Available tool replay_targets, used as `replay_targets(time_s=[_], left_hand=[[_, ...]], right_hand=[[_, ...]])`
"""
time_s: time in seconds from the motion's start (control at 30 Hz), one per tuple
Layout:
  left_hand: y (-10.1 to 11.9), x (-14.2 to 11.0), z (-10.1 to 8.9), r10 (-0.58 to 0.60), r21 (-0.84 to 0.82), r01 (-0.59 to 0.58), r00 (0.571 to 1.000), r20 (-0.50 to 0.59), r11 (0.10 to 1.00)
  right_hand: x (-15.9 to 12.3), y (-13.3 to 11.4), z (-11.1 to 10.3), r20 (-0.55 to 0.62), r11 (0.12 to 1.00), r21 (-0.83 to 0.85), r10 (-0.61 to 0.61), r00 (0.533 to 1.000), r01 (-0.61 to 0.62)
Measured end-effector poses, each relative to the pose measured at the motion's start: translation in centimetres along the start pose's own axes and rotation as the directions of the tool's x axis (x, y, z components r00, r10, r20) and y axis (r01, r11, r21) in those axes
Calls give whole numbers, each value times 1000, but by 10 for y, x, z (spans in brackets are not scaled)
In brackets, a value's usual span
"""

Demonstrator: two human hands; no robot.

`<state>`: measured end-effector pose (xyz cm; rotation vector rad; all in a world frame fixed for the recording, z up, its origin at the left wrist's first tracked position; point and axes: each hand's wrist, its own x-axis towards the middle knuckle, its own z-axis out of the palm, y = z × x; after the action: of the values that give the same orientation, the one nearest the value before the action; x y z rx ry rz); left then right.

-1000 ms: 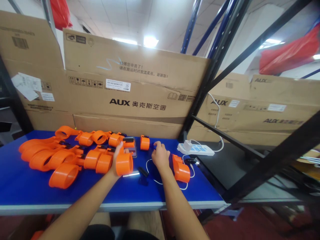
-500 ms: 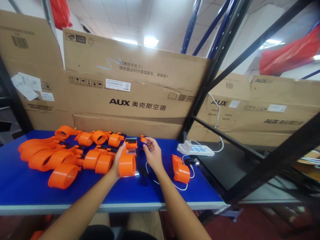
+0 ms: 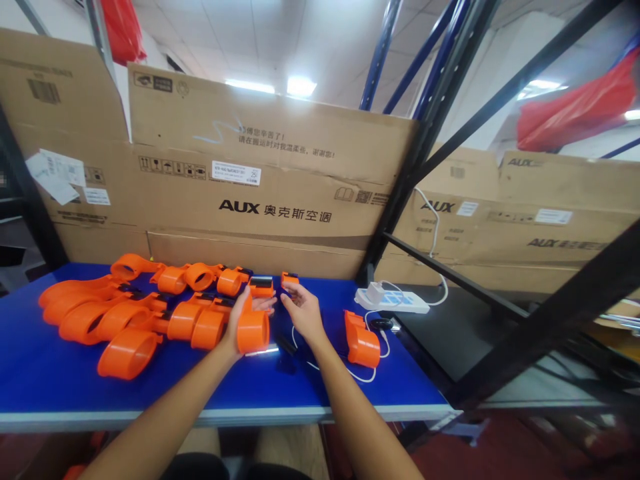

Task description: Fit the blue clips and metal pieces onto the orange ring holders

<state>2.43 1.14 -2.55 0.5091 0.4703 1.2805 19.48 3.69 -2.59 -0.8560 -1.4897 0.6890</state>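
My left hand (image 3: 242,321) is closed around an orange tape dispenser (image 3: 253,332), its round ring facing me and its black-edged head (image 3: 261,287) pointing away. Just right of it is my right hand (image 3: 303,312), thumb and fingers drawn together in a pinch; whatever lies between them is too small and dark to make out. Behind those fingertips stands another orange dispenser (image 3: 289,279), partly hidden. Small black parts (image 3: 287,345) lie on the blue table between my forearms, beside a shiny strip (image 3: 263,351).
Several orange dispensers (image 3: 127,353) lie in rows on the left of the blue table (image 3: 200,390). One more dispenser (image 3: 363,341) rests at right, by a white cable (image 3: 367,380) and a power strip (image 3: 413,301). Cardboard (image 3: 280,180) walls the back; a black rack post (image 3: 400,180) rises at right.
My right hand has moved left from the table's middle, towards the dispenser in my left hand, and its fingers have turned to face it. The held dispenser has shifted slightly right.
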Motion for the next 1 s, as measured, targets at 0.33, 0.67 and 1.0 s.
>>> replay_targets(time_s=[0.33, 0.67, 1.0], left_hand=[[-2, -7, 2, -20, 14, 20, 999, -47, 1000], [0, -8, 5, 262, 211, -236, 959, -108, 949], [-3, -7, 2, 350, 372, -277, 925, -145, 886]], right_hand=[[-3, -2, 10, 74, 960, 221, 157, 985, -170], [-3, -9, 7, -90, 996, 6, 93, 992, -93], [-8, -14, 13, -69, 992, 80, 99, 993, -93]])
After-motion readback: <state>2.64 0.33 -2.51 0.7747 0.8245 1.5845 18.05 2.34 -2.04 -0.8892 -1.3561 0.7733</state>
